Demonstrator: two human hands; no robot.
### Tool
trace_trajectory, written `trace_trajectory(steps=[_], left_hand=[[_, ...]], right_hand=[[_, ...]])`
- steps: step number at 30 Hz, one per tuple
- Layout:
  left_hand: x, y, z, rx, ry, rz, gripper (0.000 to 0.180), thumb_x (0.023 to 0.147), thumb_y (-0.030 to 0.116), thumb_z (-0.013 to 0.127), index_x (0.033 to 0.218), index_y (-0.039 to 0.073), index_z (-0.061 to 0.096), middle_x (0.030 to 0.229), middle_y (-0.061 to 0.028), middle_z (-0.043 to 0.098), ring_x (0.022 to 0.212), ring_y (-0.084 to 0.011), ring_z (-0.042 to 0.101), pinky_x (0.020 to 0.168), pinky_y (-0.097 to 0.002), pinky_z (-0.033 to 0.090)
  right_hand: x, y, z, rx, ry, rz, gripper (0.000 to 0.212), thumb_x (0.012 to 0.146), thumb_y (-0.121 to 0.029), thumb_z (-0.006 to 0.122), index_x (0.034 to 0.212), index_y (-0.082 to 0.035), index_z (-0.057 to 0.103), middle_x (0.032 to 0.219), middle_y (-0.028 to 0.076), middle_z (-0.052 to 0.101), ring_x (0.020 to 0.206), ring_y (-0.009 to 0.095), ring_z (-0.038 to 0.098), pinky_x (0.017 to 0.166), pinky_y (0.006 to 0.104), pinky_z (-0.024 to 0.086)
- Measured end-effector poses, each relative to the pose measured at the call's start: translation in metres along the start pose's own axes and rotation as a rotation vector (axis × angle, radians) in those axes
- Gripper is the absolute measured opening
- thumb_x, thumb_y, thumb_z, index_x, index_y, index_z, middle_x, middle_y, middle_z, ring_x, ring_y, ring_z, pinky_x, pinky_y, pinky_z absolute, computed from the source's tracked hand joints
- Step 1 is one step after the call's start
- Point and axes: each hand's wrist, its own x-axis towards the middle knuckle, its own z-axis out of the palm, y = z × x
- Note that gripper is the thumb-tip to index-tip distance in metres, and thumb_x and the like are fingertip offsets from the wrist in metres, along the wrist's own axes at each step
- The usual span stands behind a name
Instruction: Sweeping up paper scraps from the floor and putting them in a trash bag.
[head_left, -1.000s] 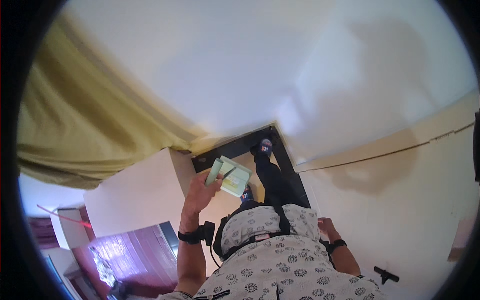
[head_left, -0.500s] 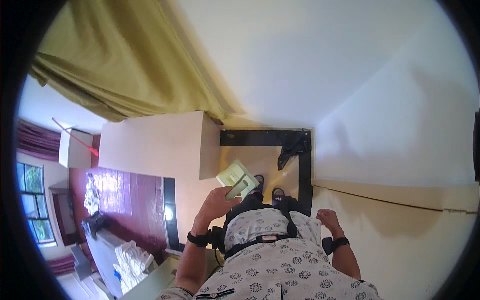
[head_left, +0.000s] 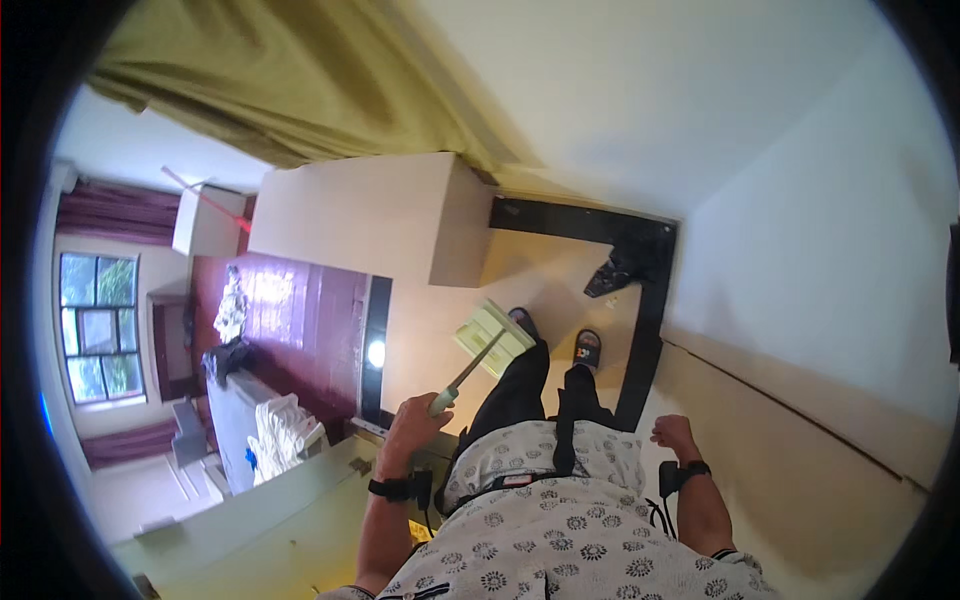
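A pale green dustpan (head_left: pixel 490 338) with a long handle is in front of me, close to my feet. My left hand (head_left: pixel 412 428) is closed round the grip at the top of that handle. From the grip the handle slants away to the pan, which is beside my left slipper; whether the pan touches the floor I cannot tell. My right hand (head_left: pixel 676 434) is curled into a loose fist at my right side, apart from everything, and no object shows in it.
A black plastic bag (head_left: pixel 618 268) lies in the corner by the dark floor border. To the left stand a pale cabinet block (head_left: pixel 350 212) below a yellow-green curtain (head_left: pixel 300 80) and a pale door (head_left: pixel 255 525). Beyond are a red stick (head_left: pixel 215 205) and heaped white cloth (head_left: pixel 282 432).
My view has swung left, showing more of the left room and the door. The dustpan's handle now tilts, with its pan farther from my left hand's grip. The right hand stays curled.
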Motion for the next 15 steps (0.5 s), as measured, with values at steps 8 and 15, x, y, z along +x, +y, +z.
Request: trace_trajectory(steps=[8,15], left_hand=[[-0.04,-0.143,0.03,0.007,0.327,-0.095,0.025,0.083,0.024,0.071,0.104,0.01,0.072,0.093,-0.0173,0.071,0.093,-0.0364,0.068,0.083,-0.0459,0.053],[-0.071,-0.259,0.064,0.074,0.641,-0.288,0.025,0.076,0.007,0.063,0.097,0.013,0.074,0.098,-0.0102,0.068,0.112,-0.0295,0.059,0.099,-0.0504,0.039]], right_hand=[[0.012,-0.042,0.049,-0.302,-0.074,-0.248,0.019,0.091,-0.014,0.061,0.083,0.002,0.068,0.073,0.011,0.068,0.063,0.021,0.071,0.052,0.0304,0.056],[0.103,-0.038,0.062,-0.891,-0.371,-0.816,0.016,0.086,-0.01,0.059,0.079,0.004,0.066,0.07,0.012,0.065,0.051,0.019,0.063,0.045,0.0315,0.052]])
